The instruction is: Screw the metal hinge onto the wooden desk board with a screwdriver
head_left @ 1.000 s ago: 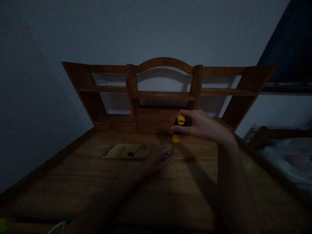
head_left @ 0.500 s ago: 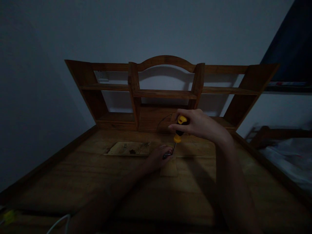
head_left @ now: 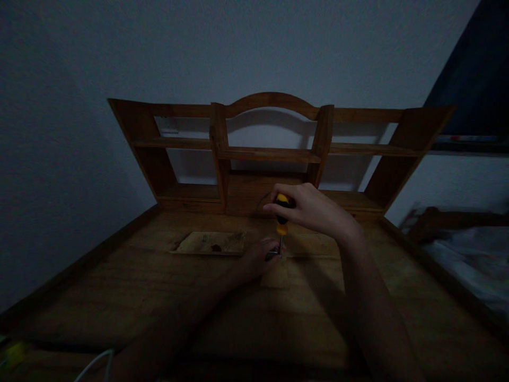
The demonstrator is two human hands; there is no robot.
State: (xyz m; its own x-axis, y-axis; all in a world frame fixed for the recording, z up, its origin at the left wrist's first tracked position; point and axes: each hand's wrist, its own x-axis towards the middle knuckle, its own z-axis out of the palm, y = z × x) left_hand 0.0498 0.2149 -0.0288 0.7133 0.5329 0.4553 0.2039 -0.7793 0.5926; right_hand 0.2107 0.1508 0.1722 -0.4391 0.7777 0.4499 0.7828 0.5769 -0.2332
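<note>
My right hand [head_left: 298,204] is wrapped round the yellow and black handle of a screwdriver [head_left: 282,229]. The screwdriver stands nearly upright, its shaft pointing down to the fingertips of my left hand [head_left: 258,257]. Those left fingers are closed on a small dark metal piece [head_left: 272,254]; its exact kind is too dim to tell. Both hands work low over a short, pale wooden block [head_left: 275,276] on the desk. The screwdriver's tip meets the small piece or ends right beside it; I cannot tell which.
A wooden shelf unit [head_left: 270,154] stands along the back of the wooden desk [head_left: 159,297]. A rough board [head_left: 212,242] lies left of my hands. At the lower left are a white cable [head_left: 95,363] and a blurred yellow thing [head_left: 15,354].
My right hand has moved a little left and down, bringing the screwdriver from a slant to nearly upright. The left hand has stayed in place with the small metal piece.
</note>
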